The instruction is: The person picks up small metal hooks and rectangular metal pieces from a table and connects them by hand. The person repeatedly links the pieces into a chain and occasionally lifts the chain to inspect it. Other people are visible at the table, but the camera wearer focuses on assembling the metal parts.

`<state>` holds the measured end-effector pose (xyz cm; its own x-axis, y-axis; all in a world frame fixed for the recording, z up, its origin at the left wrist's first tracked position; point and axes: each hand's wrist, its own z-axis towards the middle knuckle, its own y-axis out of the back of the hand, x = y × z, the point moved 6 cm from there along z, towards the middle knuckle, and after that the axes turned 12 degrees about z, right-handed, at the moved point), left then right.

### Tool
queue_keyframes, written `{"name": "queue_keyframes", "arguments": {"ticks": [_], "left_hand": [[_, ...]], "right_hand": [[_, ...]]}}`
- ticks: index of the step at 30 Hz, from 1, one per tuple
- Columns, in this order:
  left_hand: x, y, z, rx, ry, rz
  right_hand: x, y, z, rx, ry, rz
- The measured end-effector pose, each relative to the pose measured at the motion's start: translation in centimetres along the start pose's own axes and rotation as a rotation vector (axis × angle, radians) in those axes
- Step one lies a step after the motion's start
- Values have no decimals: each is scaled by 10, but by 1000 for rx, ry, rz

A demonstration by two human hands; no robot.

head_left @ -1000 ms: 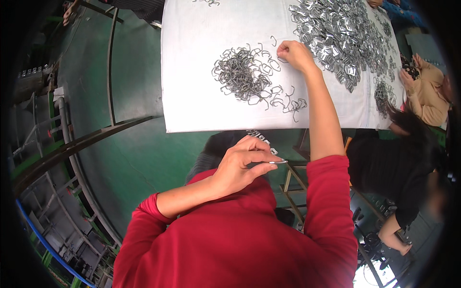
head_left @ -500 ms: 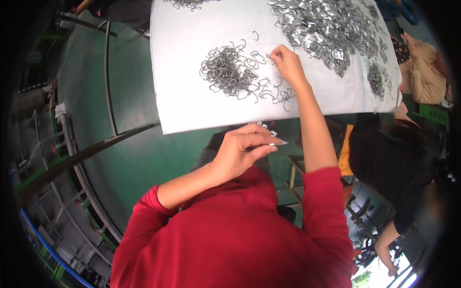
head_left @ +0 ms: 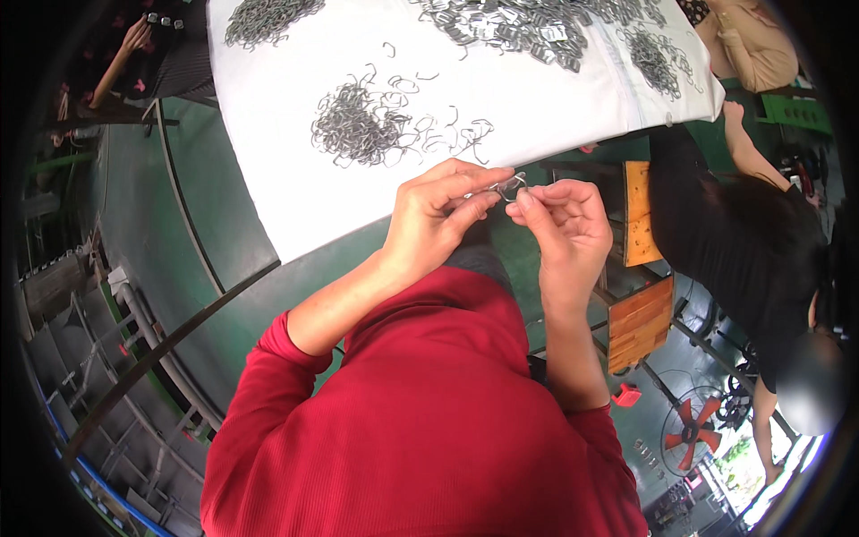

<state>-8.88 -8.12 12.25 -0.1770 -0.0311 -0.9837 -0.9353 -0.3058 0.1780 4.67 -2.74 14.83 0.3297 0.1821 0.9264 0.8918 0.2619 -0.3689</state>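
Observation:
Just off the table's near edge, my left hand [head_left: 429,215] pinches a small shiny metal piece between thumb and fingers; most of it is covered. My right hand [head_left: 571,234] meets it from the right, thumb and forefinger closed on a bent wire link [head_left: 512,190]. The link touches or lies right by the piece in the left hand; I cannot tell whether they are joined. Beyond the hands, a loose pile of bent grey wire links [head_left: 353,127] lies on the white-covered table [head_left: 295,210], with stray links spread to its right.
A large heap of flat silver metal pieces [head_left: 528,31] lies at the far side. More wire piles [head_left: 268,20] sit at far left and right [head_left: 655,63]. A co-worker in black [head_left: 743,242] is at my right, near a wooden stool [head_left: 640,327] and a red-bladed fan [head_left: 692,432].
My right hand has come back from the wire pile to my left hand, bringing a wire link. My left hand has moved slightly up. The view has shifted, so the table appears further left.

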Motion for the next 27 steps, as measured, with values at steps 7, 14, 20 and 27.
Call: {"name": "queue_keyframes", "arguments": {"ticks": [7, 14, 20, 27], "left_hand": [[-9, -27, 11, 0, -152, 89], [-17, -37, 31, -56, -544, 348], [101, 9, 172, -304, -324, 866], [152, 5, 245, -212, -141, 1279]], "right_hand": [[8, 24, 2, -97, 101, 24], [22, 46, -1, -51, 430, 0], [29, 61, -4, -79, 403, -73], [28, 71, -5, -76, 390, -97]]}}
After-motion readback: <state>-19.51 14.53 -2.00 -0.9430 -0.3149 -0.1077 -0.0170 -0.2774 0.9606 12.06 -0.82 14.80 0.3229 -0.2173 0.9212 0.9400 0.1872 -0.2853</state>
